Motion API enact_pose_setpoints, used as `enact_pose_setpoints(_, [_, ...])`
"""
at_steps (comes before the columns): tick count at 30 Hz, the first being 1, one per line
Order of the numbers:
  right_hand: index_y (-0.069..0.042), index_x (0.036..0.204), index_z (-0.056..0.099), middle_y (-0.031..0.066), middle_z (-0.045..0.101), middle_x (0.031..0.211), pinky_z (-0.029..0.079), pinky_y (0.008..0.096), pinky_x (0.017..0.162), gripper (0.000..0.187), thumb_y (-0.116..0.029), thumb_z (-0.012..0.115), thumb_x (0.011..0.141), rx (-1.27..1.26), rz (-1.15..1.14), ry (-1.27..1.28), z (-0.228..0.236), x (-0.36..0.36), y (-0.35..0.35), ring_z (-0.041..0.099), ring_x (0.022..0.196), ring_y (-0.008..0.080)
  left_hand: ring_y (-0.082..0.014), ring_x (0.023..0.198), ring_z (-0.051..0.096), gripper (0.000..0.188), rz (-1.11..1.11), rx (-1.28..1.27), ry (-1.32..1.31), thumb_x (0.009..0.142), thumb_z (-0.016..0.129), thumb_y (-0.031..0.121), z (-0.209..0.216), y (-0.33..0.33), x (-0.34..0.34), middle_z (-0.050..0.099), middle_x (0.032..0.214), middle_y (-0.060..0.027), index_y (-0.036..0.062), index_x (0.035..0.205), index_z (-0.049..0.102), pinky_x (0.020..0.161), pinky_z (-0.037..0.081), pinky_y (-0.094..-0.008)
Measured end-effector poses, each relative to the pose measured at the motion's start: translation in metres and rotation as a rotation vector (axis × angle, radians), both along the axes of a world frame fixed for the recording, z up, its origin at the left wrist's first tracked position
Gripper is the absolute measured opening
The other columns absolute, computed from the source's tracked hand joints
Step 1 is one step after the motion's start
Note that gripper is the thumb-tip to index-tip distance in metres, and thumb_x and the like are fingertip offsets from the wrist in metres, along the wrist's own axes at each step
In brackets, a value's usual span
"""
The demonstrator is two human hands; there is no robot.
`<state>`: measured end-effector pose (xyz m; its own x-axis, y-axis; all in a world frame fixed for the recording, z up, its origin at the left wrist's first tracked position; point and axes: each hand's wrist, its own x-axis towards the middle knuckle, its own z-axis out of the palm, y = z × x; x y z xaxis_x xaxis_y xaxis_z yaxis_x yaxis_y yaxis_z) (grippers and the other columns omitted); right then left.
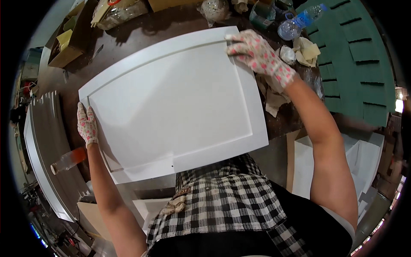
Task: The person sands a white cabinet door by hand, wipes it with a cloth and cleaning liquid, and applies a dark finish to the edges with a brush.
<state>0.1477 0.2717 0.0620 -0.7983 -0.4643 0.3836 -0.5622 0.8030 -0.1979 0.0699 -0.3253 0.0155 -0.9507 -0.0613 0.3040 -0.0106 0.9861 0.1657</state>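
A large white framed panel (171, 107), recessed in the middle, spans the space in front of my checked apron. Its lower edge comes close to the apron and carries a small dark hole. At the panel's left edge, my left hand (87, 126), in a white glove with pink dots, grips the frame near the far left corner. My right hand (262, 55), gloved alike, is bent over the far right corner with its fingers on the frame. The underside of the panel is hidden.
The brown table (150, 25) bears a cardboard box (70, 45), crumpled paper (307, 52) and a clear plastic bottle (302, 22). Left lies a bottle with an orange end (68, 160) by stacked grey strips (53, 128). Right are a green slotted surface (355, 64) and white pieces (359, 156).
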Motion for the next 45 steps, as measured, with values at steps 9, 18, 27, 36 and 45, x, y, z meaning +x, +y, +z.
enact_pose_setpoints(9, [-0.024, 0.103, 0.068, -0.0018, 0.058, 0.126, 0.040, 0.0399, 0.095, 0.034, -0.018, 0.075, 0.070, -0.126, -0.091, -0.331, 0.011, 0.210, -0.036, 0.051, 0.107, 0.0261, -0.0291, 0.124, 0.049, 0.054, 0.022, -0.020, -0.026, 0.095, 0.049, 0.040, -0.002, 0.001, -0.002, 0.048, 0.140, -0.0109, 0.0095, 0.140, 0.043, 0.101, 0.040, -0.0358])
enact_pose_setpoints(18, [-0.015, 0.115, 0.065, 0.0059, 0.059, 0.128, 0.037, 0.0389, 0.101, 0.038, -0.023, 0.067, 0.077, -0.199, -0.023, -0.451, 0.017, 0.205, -0.093, 0.055, 0.111, 0.0238, -0.0310, 0.122, 0.050, 0.057, 0.027, -0.004, -0.061, 0.095, 0.046, 0.043, 0.007, 0.013, -0.001, 0.047, 0.139, -0.0143, 0.0072, 0.140, 0.042, 0.101, 0.040, -0.0368])
enact_pose_setpoints(27, [-0.017, 0.115, 0.065, 0.0039, 0.059, 0.127, 0.037, 0.0409, 0.100, 0.041, -0.020, 0.069, 0.074, -0.163, -0.037, -0.498, 0.026, 0.209, -0.076, 0.055, 0.114, 0.0246, -0.0320, 0.122, 0.050, 0.056, 0.005, -0.037, -0.044, 0.096, 0.047, 0.040, 0.001, -0.001, 0.002, 0.047, 0.139, -0.0154, 0.0040, 0.139, 0.042, 0.101, 0.040, -0.0372])
enact_pose_setpoints(36, [-0.020, 0.115, 0.065, 0.0039, 0.060, 0.125, 0.036, 0.0404, 0.102, 0.037, -0.022, 0.068, 0.078, -0.315, 0.092, -0.478, 0.003, 0.182, -0.172, 0.054, 0.113, 0.0254, -0.0322, 0.122, 0.050, 0.057, -0.004, -0.022, -0.068, 0.097, 0.043, 0.042, 0.009, 0.013, -0.001, 0.046, 0.140, -0.0148, 0.0038, 0.139, 0.041, 0.101, 0.040, -0.0373])
enact_pose_setpoints(45, [-0.017, 0.110, 0.068, 0.0069, 0.061, 0.124, 0.039, 0.0404, 0.098, 0.041, -0.018, 0.073, 0.069, -0.255, 0.092, -0.524, 0.013, 0.183, -0.134, 0.056, 0.114, 0.0229, -0.0329, 0.121, 0.050, 0.060, 0.034, -0.093, -0.064, 0.096, 0.042, 0.045, 0.010, 0.011, 0.004, 0.045, 0.140, -0.0157, 0.0034, 0.139, 0.041, 0.100, 0.042, -0.0390])
